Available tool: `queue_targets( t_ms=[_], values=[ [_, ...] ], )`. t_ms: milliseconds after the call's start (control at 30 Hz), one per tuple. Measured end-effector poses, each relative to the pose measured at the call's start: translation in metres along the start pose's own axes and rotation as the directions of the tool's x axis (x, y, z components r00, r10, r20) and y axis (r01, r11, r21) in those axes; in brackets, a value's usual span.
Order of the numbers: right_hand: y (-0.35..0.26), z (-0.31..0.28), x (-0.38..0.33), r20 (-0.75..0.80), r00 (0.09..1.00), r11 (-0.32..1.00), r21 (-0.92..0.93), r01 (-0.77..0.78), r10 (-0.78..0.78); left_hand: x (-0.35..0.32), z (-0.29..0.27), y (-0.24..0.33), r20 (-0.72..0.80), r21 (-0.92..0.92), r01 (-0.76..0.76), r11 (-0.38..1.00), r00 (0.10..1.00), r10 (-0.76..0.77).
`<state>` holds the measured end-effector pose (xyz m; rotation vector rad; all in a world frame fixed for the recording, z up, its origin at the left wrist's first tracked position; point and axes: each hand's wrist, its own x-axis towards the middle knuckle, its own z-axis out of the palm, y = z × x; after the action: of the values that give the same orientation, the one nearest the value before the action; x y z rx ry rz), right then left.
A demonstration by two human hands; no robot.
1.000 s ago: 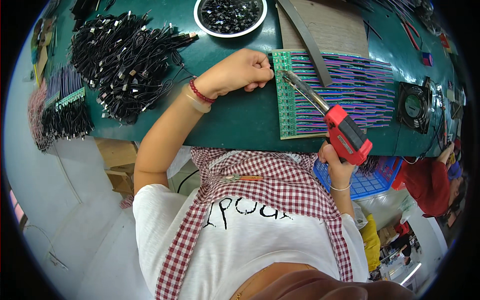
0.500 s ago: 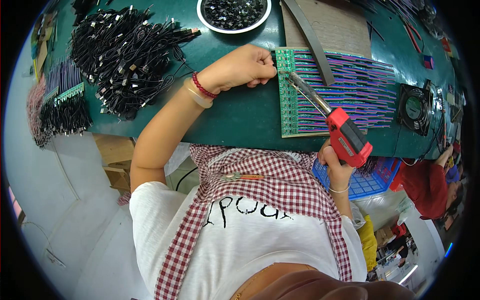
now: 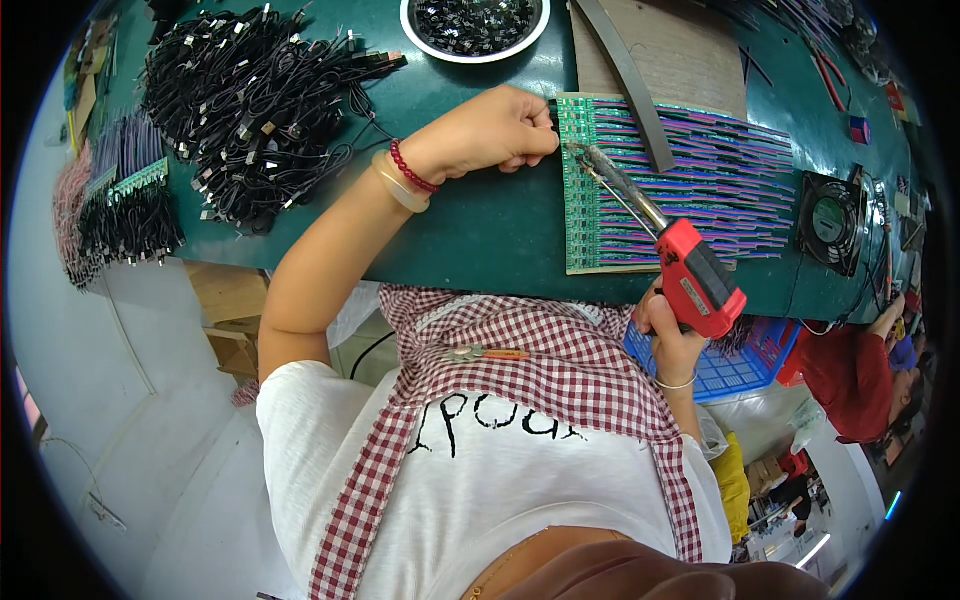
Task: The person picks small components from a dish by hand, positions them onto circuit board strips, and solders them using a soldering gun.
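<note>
Moved since the earlier frame: the worktop (image 3: 470, 240) and its contents, slightly up and right in view, leaving the bowl (image 3: 470, 58) more cut off by the picture's top edge. Both hands keep nearly the same place against the circuit boards.

Left hand (image 3: 498, 130): fingers curled together, at the left side of the boards; whether anything is pinched between them cannot be told.

Right hand (image 3: 672, 332): fingers clamped on the red handle of the soldering iron (image 3: 702, 280), partly hidden by it, just off the worktop's near edge. Tip over the boards; contact too small to make out.

Circuit boards (image 3: 580, 222): green, in a column near the worktop's near edge, right of its middle. Coloured wires (image 3: 700, 205) run rightward from them, partly covered by the iron and a grey strip (image 3: 630, 85).

Wooden board (image 3: 690, 50): beyond the boards, top cut off.

Cable heap (image 3: 250, 125): black, toward the worktop's left end; single cables hard to separate.

Fan (image 3: 830, 222): black, toward the right end.

Blue basket (image 3: 740, 372): below the near edge, partly hidden by the right hand and iron.

Co-worker's red sleeve (image 3: 848, 380): far right, distorted by the lens.
</note>
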<state>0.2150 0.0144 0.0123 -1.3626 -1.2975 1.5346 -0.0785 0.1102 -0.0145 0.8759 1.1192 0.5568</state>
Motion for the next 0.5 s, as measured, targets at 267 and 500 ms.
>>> queue_targets(
  t_ms=[267,500],
  values=[
    [-0.013,0.004,0.002,-0.041,0.998,0.999,0.018,0.05,-0.049,0.0,-0.001,0.001,0.002,0.026,-0.011,1.0,1.0,0.011],
    [-0.013,0.0,0.001,-0.011,0.999,0.989,0.14,0.042,-0.041,0.001,-0.002,0.001,0.007,0.037,-0.011,0.999,1.0,0.011]
  ],
)
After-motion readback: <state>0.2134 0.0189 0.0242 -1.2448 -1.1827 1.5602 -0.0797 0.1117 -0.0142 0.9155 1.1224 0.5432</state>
